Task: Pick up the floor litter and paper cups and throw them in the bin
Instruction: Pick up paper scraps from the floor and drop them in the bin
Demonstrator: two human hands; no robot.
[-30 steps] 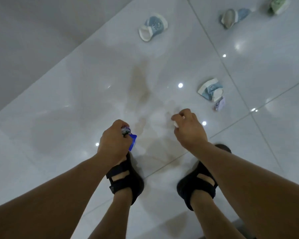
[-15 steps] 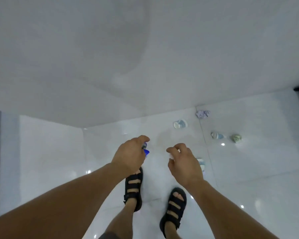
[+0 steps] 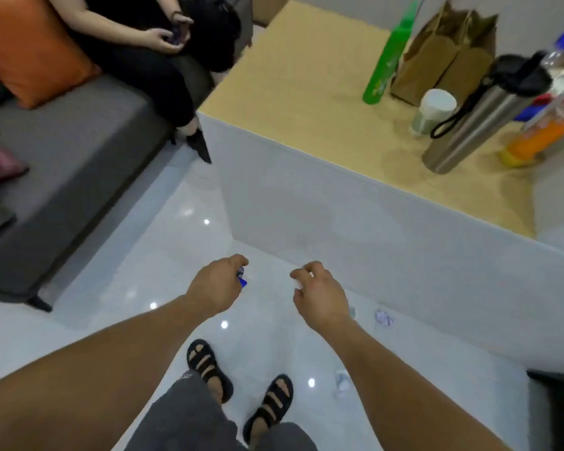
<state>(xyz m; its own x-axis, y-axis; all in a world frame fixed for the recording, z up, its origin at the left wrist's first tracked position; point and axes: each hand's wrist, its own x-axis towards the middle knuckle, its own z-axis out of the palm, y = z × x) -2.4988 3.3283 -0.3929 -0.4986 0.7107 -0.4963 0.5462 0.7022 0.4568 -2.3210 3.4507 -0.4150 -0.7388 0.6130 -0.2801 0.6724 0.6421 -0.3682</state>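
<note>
Glossy white floor tiles (image 3: 150, 262) fill the lower frame; at lower right, near the counter (image 3: 372, 229), a crumpled paper ball (image 3: 384, 318), white with bluish marks, is seen, with a blurred paper cup (image 3: 342, 384) below it; both are judged light, soft and crushable, best pinched across the body; a blue scrap (image 3: 242, 280) is gripped in the curled left hand (image 3: 214, 289); a white scrap (image 3: 298, 283) is apparently pinched by the curled right hand (image 3: 319, 296).

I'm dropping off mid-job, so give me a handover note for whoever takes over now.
Left hand grips blue-and-white litter.
Right hand pinches what looks like a white scrap.
Floor: crumpled paper beside the white table, another piece by the right forearm.
Done: two bits in hand. Left: floor pieces, then the bin, which is not in view.
</note>
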